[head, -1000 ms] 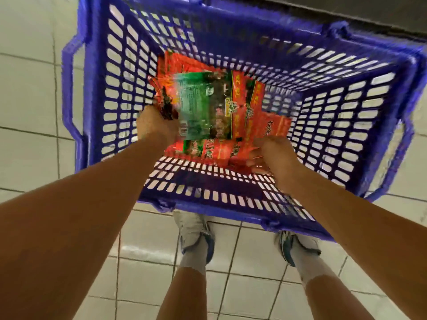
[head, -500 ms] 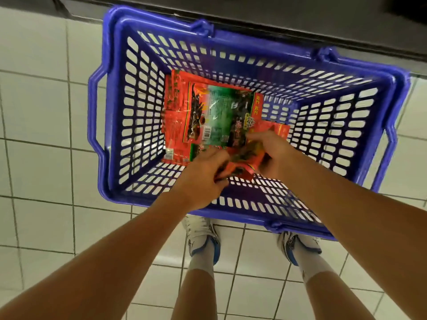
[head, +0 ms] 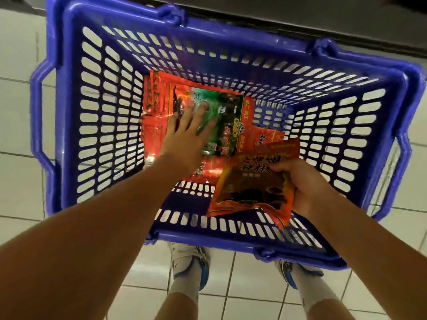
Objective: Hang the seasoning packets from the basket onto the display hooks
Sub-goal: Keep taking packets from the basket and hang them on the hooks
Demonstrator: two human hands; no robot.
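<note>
A blue plastic basket (head: pixel 69 125) stands on the tiled floor below me. Several red seasoning packets (head: pixel 153 105) lie on its bottom, with a green packet (head: pixel 227 116) on top of them. My left hand (head: pixel 184 137) reaches down into the basket with fingers spread and straight, its fingertips on the green packet. My right hand (head: pixel 300 183) grips a small bunch of red and brown seasoning packets (head: pixel 251 185) by their right edge, lifted above the basket's near right part. No display hooks are in view.
White floor tiles (head: pixel 20 181) surround the basket. A dark shelf base (head: pixel 323 17) runs along the far side. My two feet in white and blue shoes (head: pixel 191 262) stand just behind the basket's near rim.
My left hand let go of the bunch and moved forward onto the green packet. My right hand drew the red packets back and up toward the near right.
</note>
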